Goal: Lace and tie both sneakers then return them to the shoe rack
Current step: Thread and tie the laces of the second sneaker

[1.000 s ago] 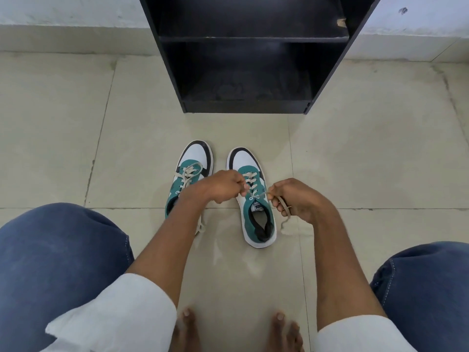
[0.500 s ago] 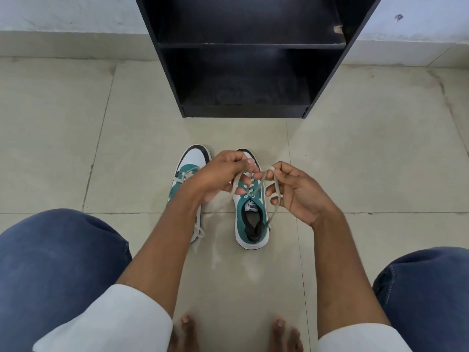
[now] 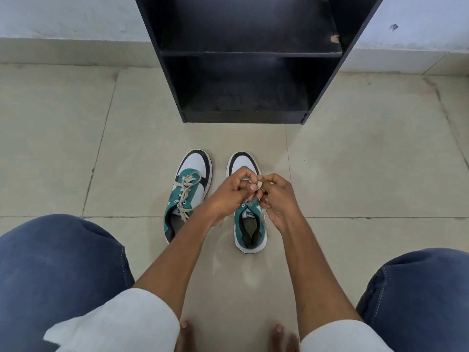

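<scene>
Two teal, white and black sneakers stand side by side on the tiled floor, toes toward the rack. The left sneaker [image 3: 189, 189] has a beige lace threaded through its eyelets, with loose ends lying over the tongue. Above the laced front of the right sneaker [image 3: 250, 224], my left hand [image 3: 232, 191] and my right hand [image 3: 278, 196] meet, fingers pinched together on its beige lace [image 3: 259, 186]. My hands hide most of that lace. The black shoe rack [image 3: 243, 115] stands just beyond the sneakers, its two visible shelves bare.
My knees in blue trousers sit at the lower left [image 3: 58, 270] and lower right [image 3: 418, 295]. My bare toes [image 3: 186, 334] rest on the floor below the sneakers. A pale wall with a skirting tile [image 3: 63, 50] runs behind the rack.
My hands have come together over the right sneaker, from spread apart pulling the lace ends to pinching the lace at one spot. The left sneaker is now uncovered.
</scene>
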